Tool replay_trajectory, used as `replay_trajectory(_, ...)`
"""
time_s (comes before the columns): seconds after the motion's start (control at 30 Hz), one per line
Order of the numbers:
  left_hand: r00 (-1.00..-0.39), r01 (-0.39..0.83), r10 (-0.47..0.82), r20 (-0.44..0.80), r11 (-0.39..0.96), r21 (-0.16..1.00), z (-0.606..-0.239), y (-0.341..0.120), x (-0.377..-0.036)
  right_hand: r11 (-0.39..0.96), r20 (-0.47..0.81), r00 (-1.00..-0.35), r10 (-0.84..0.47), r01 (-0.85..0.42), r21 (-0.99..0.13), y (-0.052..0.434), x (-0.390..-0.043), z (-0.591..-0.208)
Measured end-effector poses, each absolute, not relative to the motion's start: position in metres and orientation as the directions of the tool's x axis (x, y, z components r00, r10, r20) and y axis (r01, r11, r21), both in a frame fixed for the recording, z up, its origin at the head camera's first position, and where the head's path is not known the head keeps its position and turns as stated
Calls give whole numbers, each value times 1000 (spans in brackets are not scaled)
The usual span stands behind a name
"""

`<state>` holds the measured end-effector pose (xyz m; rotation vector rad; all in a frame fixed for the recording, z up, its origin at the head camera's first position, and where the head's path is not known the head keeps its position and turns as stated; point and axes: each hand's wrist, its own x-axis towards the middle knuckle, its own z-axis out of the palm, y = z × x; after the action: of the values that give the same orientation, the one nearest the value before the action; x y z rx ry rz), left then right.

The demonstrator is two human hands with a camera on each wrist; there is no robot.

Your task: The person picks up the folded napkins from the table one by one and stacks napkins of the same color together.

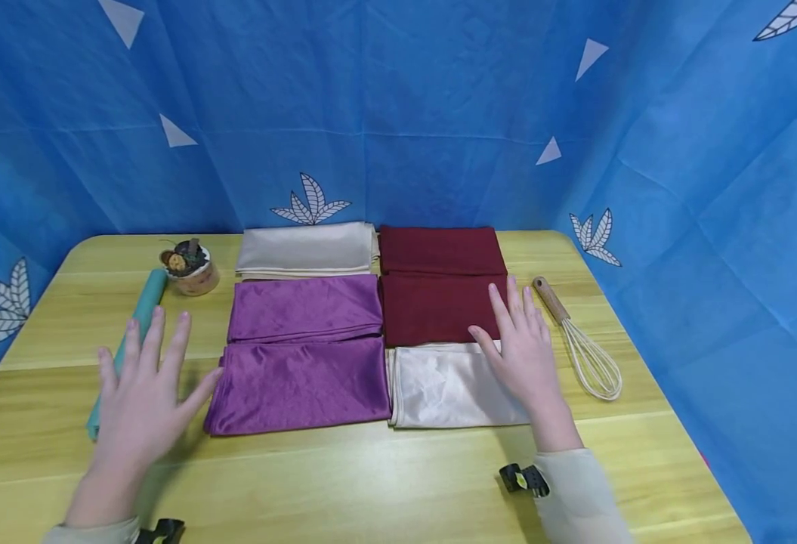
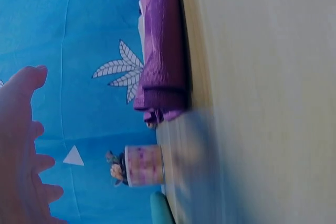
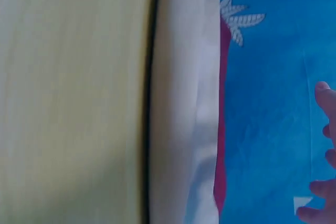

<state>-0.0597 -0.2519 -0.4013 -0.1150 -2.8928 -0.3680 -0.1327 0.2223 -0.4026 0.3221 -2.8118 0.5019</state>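
Observation:
Both hands hover over the table with fingers spread and nothing in them. My left hand (image 1: 141,400) is above the left side, overlapping a teal rolled-up or rod-shaped thing (image 1: 145,302) in the head view, its thumb beside the near purple cloth (image 1: 303,385). Over the near white satin cloth (image 1: 449,389) is my right hand (image 1: 523,355), fingertips in front of the dark red cloth (image 1: 432,310). Folded cloths lie in two columns: a cream one (image 1: 306,248) behind another purple cloth (image 1: 306,308) on the left, a second dark red cloth (image 1: 439,251) at the back right.
A whisk (image 1: 585,351) with a wooden handle lies right of the cloths. At the back left stands a small decorated cup (image 1: 194,276) with a dark topping. Blue patterned curtain (image 1: 439,98) surrounds the back and sides of the wooden table (image 1: 344,483).

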Motion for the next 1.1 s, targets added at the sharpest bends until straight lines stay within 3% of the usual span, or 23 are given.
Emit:
replay_trajectory(0.1,-966,137,59,253,943,304,-404,-247,-61,887,308,-934,-183,-292,-358,208,-134,-403)
replay_trajectory(0.33,-972,190,63,225,775,603,-410,-240,-59,755,287,-935,-210,-341,-560,172,-131,-408)
replay_trajectory(0.47,-978,186,69,195,709,680,-415,-237,-56,717,249,-939,-238,-343,-607,152,-126,-412)
replay_trajectory(0.77,-984,157,52,170,700,697,-430,-234,-51,595,73,-919,-388,-310,-741,121,-122,-420)
replay_trajectory(0.93,-995,78,16,97,719,690,-434,-233,-52,601,31,-888,-459,-337,-725,111,-123,-424)
replay_trajectory(1.1,-998,43,-3,67,742,669,-435,-232,-57,668,-1,-869,-494,-379,-640,104,-121,-424)
